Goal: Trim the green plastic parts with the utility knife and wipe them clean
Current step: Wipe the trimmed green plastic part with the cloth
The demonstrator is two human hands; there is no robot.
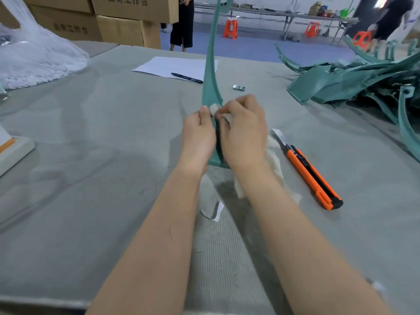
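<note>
Your long, narrow green plastic part [210, 83] stands nearly upright on the grey cloth-covered table [91, 155], its lower end between your hands and its top rising out of view. So tall and slim a piece could bend or slip sideways if you rub hard while gripping it only near the bottom. The orange utility knife [311, 171] lies just beside your right forearm with its blade out; the trailing cloth or your wrist could catch it. Your hands are close together, both closed on the part. Your left hand [198, 135] grips its left edge, thumb pointing up. Your right hand [244, 130], fingers curled, pinches a white rag [213, 108] against the part. A heap of similar green plastic pieces [354, 85] lies far right.
</note>
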